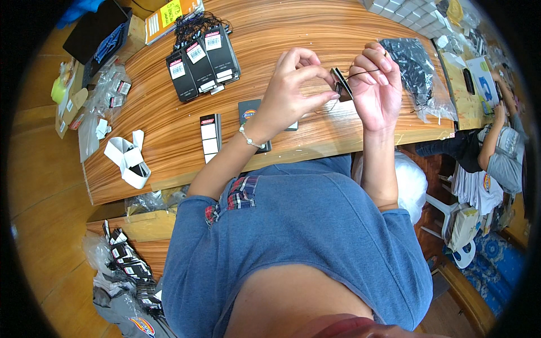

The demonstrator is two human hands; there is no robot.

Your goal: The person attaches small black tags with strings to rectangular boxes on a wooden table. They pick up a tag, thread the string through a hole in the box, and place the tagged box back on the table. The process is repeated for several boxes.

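Note:
My left hand (301, 81), with a bead bracelet at the wrist, pinches a dark hang tag (341, 83) seen nearly edge-on above the table. A thin black cord (365, 72) runs from the tag to my right hand (376, 84), whose curled fingers hold it. Under my left wrist lie dark cards (248, 108), partly hidden by the arm. Left of them is a strip of white stickers (209, 135) with a black and red top. Farther off, black hang tags (202, 65) with white stickers lie in overlapping stacks, their cords (194, 28) bunched at the far end.
A clear bag of black cords (416, 73) lies right of my right hand. A looped white sticker roll (128, 160) sits at the table's left edge, near plastic bags (107, 93). White boxes (408, 17) stand far right. Another person (501, 138) works at a neighbouring table.

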